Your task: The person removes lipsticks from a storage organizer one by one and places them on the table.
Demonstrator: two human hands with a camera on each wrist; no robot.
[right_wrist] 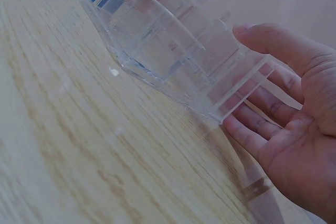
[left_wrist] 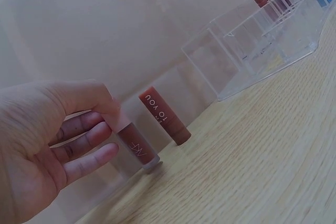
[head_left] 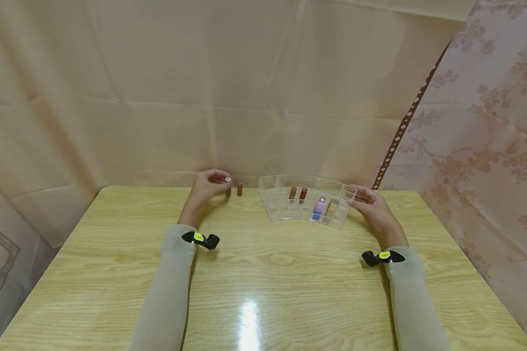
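At the table's back edge, my left hand point(head_left: 210, 185) pinches the pink cap of a small lip gloss tube point(left_wrist: 137, 148) between thumb and forefinger; its other fingers are loosely bent. The tube stands nearly upright, its base close over the tabletop. Just to its right is a brown lipstick tube point(head_left: 239, 189) lettered "TO YOU" in the left wrist view. My right hand point(head_left: 374, 208) holds the right end of a clear curved organizer point(head_left: 272, 200), thumb at the rim and fingers behind the end wall. In it stand two dark red lip tubes point(head_left: 293, 194) and two small bottles point(head_left: 319, 207), one pink and blue.
The organizer's left compartments show bare clear walls. Behind the wooden table point(head_left: 263, 273) hangs a beige curtain point(head_left: 246, 97) close to its back edge. A floral cloth point(head_left: 487, 122) hangs at the right. Each wrist wears a black camera point(head_left: 202, 239).
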